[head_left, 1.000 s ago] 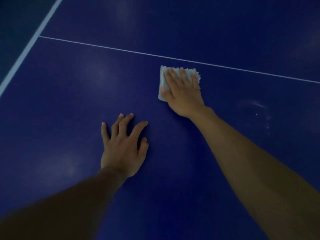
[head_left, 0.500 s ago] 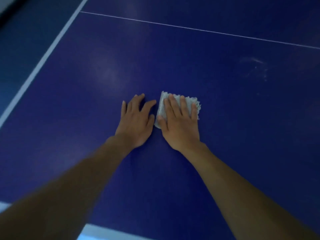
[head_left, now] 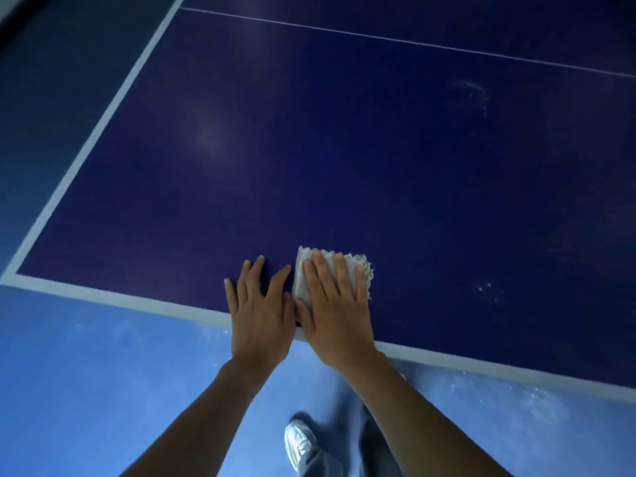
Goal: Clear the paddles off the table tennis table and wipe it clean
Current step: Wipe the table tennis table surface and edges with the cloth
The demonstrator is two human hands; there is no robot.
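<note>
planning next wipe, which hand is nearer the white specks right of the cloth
Right. The right hand, flat on the cloth, lies left of the specks; the left hand rests on the table further left.

dim, with a heavy blue cast over everything. a soft pale sheen sits on the table (head_left: pixel 210 139) left of centre, no hard glare. the floor (head_left: pixel 86 390) reads brighter than the table. the shoe (head_left: pixel 299 442) and trouser leg (head_left: pixel 375 442) are smeared with blur near the bottom edge.
</note>
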